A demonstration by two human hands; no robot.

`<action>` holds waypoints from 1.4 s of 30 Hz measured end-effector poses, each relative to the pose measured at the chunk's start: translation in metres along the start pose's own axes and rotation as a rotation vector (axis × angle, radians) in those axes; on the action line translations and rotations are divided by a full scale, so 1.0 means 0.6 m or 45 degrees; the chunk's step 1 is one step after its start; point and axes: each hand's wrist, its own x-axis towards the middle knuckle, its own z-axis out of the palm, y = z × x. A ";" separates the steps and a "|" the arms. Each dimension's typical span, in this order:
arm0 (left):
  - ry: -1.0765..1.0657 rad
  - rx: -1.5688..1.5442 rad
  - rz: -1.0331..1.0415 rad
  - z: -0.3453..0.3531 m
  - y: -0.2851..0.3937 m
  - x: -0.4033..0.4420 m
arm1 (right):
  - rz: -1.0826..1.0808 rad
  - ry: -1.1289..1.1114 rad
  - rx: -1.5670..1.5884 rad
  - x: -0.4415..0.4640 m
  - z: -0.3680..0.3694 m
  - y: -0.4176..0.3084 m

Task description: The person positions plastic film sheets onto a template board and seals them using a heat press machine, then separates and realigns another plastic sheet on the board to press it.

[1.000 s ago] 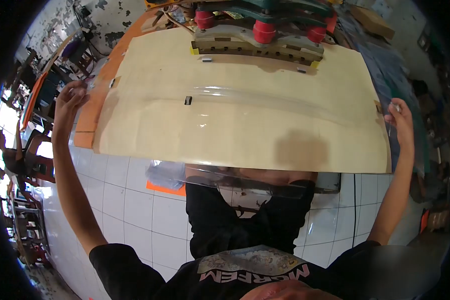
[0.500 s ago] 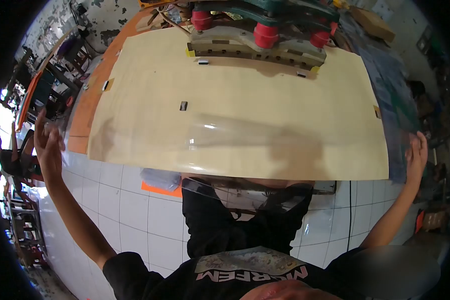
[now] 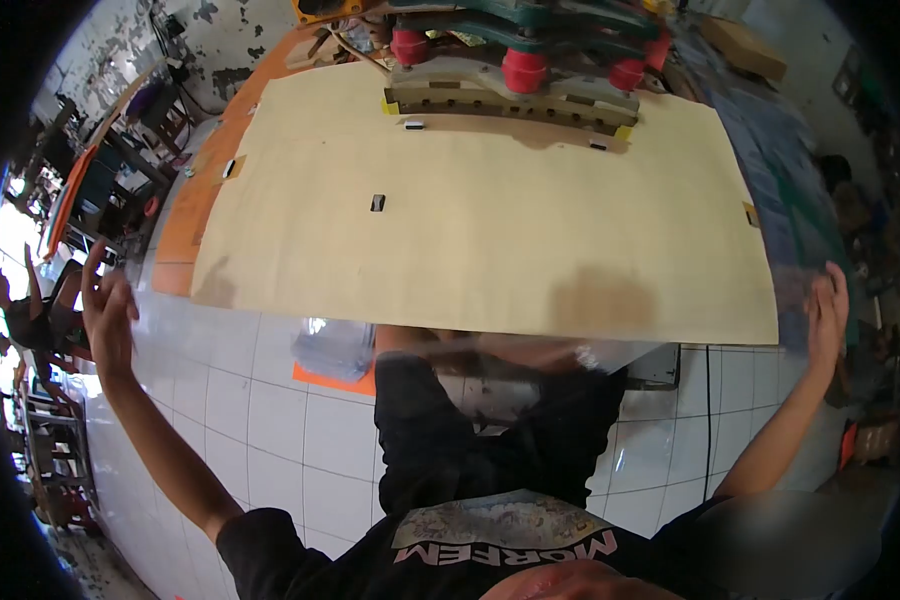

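Observation:
My left hand (image 3: 110, 315) is stretched far out to the left, beyond the table edge. Its fingers look pinched on one end of a clear plastic sheet (image 3: 588, 353), though that end can hardly be made out. At the far right, my right hand (image 3: 826, 315) has its fingers closed on the other end. The sheet spans the gap between my hands, showing mainly as faint glare over my lap and the front edge of the table. A cream-coloured board (image 3: 470, 240) lies flat before me, with small dark-and-white pieces such as this one (image 3: 377, 203) on it.
At the back of the board stands a green machine with red cylindrical mounts (image 3: 523, 72) and a slotted metal bar (image 3: 510, 108). Bluish plastic sheeting (image 3: 770, 130) covers the right side. A folded clear plastic bundle (image 3: 335, 345) lies below the table. Another person (image 3: 30, 320) is far left.
The clear sheet's glare has left the middle of the board and now shows lower, near its front edge. My left hand has dropped slightly. The view has shifted a little.

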 end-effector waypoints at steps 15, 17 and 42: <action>-0.014 0.745 -0.148 0.223 -0.247 0.295 | 0.031 -0.171 -1.024 0.185 0.251 0.026; 0.049 0.705 -0.098 0.238 -0.270 0.296 | 0.038 -0.154 -1.074 0.192 0.259 0.035; -0.208 1.295 0.075 0.368 -0.172 0.210 | -0.798 -0.566 -0.950 0.049 0.429 -0.026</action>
